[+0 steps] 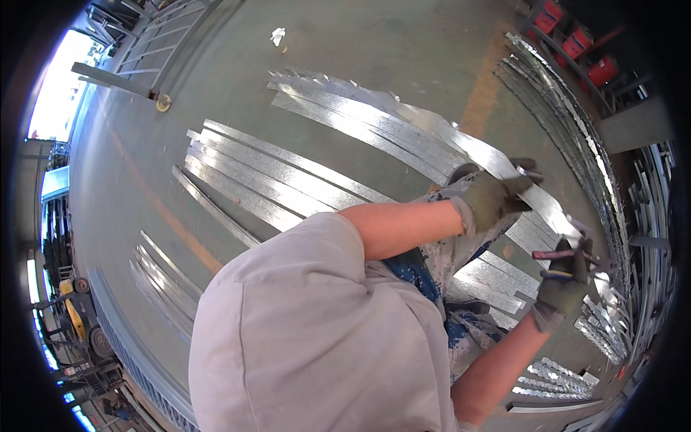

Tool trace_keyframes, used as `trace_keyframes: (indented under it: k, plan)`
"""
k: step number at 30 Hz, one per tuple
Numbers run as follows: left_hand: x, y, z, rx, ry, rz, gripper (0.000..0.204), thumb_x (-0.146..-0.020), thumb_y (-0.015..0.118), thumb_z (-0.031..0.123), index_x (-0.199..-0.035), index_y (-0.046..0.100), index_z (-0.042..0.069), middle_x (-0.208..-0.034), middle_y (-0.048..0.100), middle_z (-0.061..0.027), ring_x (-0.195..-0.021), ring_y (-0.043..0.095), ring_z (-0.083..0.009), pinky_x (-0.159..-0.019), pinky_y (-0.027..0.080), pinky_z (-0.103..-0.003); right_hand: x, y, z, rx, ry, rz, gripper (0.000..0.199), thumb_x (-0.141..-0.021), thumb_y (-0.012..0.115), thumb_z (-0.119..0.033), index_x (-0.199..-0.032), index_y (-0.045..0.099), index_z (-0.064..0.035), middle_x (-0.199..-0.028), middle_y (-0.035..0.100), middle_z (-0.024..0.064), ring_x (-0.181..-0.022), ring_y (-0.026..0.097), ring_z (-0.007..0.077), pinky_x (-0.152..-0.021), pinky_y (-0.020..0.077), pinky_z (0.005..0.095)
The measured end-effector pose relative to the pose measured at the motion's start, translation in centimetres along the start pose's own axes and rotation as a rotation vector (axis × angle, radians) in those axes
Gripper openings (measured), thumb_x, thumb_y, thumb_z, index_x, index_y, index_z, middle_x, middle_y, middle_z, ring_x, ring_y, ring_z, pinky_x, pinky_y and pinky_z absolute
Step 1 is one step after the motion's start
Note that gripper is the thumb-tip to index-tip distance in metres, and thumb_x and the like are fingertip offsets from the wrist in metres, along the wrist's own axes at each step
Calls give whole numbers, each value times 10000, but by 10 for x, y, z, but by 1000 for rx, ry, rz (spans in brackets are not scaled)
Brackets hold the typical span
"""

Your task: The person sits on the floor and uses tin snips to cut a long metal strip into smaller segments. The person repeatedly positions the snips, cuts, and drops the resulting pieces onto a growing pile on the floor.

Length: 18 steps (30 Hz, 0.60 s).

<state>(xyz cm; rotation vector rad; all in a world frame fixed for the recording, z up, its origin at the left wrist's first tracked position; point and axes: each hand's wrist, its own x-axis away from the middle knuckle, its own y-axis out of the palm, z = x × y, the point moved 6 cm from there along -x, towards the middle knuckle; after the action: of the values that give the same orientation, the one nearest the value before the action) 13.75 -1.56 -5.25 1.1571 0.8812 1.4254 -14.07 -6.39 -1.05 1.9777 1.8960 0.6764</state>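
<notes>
Right of centre in the frame, a long galvanised metal strip (504, 169) runs diagonally from the upper middle down toward the right edge, held above the concrete floor (345, 65). Gripping it near its middle is the left hand (497, 198), in a worn greenish work glove, its fingers curled tight around the strip's edge. Lower right, the gloved right hand (568, 277) is clenched on the handles of tin snips (568, 255), whose blades meet the strip's lower end; how far the blades are closed cannot be told. Both bare forearms reach in from the lower centre, past a pale grey shirt shoulder (302, 338) filling the bottom middle. Flat sheet-metal strips (266, 176) lie side by side on the floor at centre left, with another bundle (360, 115) above them. Notched metal offcuts (561, 378) are heaped in the lower right. Red cylinders (579, 43) stand at the upper right, and a yellow forklift (75, 313) sits at the lower left.
</notes>
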Motion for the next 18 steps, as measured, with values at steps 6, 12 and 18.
trace_keyframes:
  k: [6,12,18]
  plan:
    - [-23,-9,-87,-492,228,-306,482,-1102,653,94,-1579,591,128,-1579,623,-49,-1337,690,-229,-953,678,-403,3,-106,-56,75,-60,28,380,-1105,684,-116,-1460,668,18,-1329,739,122,-1221,726,254,-1180,559,476]
    - [8,33,-120,-103,-331,-25,443,-1160,613,130,-1601,589,169,-1448,711,-64,-1162,751,-210,-874,697,-379,43,-93,-111,297,-219,89,502,-1128,625,-112,-1593,530,53,-1598,595,170,-1455,602,262,-1239,515,465]
    - [-9,35,-144,80,-425,-110,409,-1131,671,133,-1534,602,106,-1377,726,-91,-1100,753,-268,-1010,659,-446,60,-79,-134,366,-242,164,379,-1135,613,-92,-1483,640,55,-1600,557,178,-1422,623,295,-1205,548,464]
